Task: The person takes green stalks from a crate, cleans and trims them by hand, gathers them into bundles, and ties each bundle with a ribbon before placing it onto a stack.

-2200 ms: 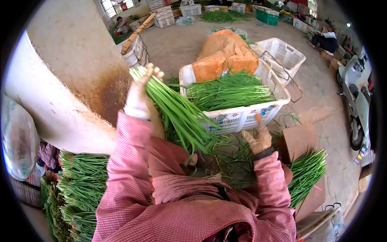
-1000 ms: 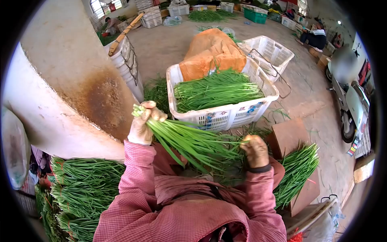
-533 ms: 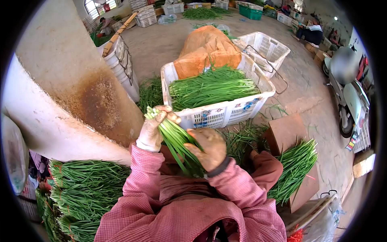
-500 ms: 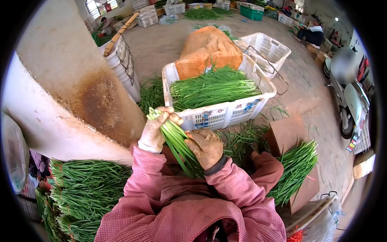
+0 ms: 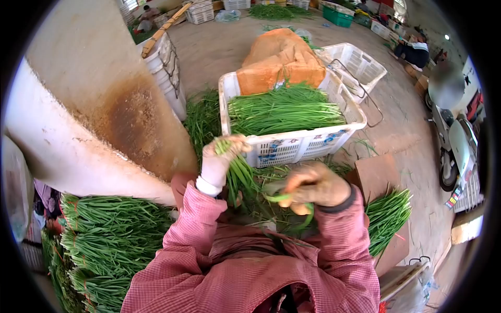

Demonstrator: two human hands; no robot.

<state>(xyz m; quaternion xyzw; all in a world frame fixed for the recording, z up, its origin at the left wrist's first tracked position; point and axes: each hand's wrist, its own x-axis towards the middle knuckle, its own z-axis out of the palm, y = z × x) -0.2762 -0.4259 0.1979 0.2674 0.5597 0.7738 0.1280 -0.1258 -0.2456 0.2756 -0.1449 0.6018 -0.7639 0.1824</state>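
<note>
My left hand (image 5: 216,161), in a pale glove, is closed around a small bunch of garlic chives (image 5: 240,176); the pale cut ends stick up and the leaves hang down. To the right and apart from it, my right hand (image 5: 322,189) is blurred by motion, its fingers pinched on a few loose chive leaves (image 5: 278,199). Just beyond my hands stands a white plastic crate (image 5: 302,145) with a thick layer of garlic chives (image 5: 284,112) in it. An orange cloth (image 5: 282,57) covers the crate's far part.
Tied chive bundles (image 5: 112,235) are stacked at my left, below a stained pillar (image 5: 125,115). More chives (image 5: 389,216) lie on a brown board (image 5: 376,169) at my right. Behind are another white crate (image 5: 360,65), a scooter (image 5: 459,151) and a seated person (image 5: 415,52).
My right hand has pulled away from the bunch to the right, taking some leaves along. My left hand has shifted slightly right, still gripping the bunch. The camera view has turned a little.
</note>
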